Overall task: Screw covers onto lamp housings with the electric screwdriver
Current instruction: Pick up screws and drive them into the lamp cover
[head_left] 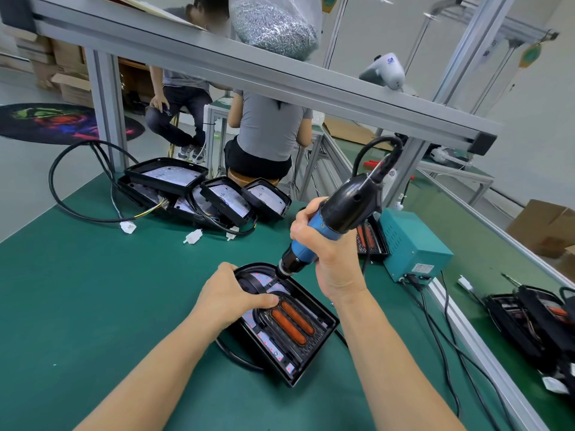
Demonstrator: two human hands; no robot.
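A black lamp housing (314,346) lies on the green mat in front of me. Inside it sits a black cover with two orange lenses (294,321). My left hand (231,293) rests on the housing's far left end, thumb pressing on the cover. My right hand (326,247) grips the blue and black electric screwdriver (339,213), tilted, with its tip down on the far end of the cover. The screw under the tip is hidden.
Several open lamp housings (199,188) with cables lie piled at the back of the green table (93,290). A teal power supply (413,244) stands to the right, more housings (529,321) beyond it. A bag of screws (273,23) rests on the overhead rail. Two people sit behind.
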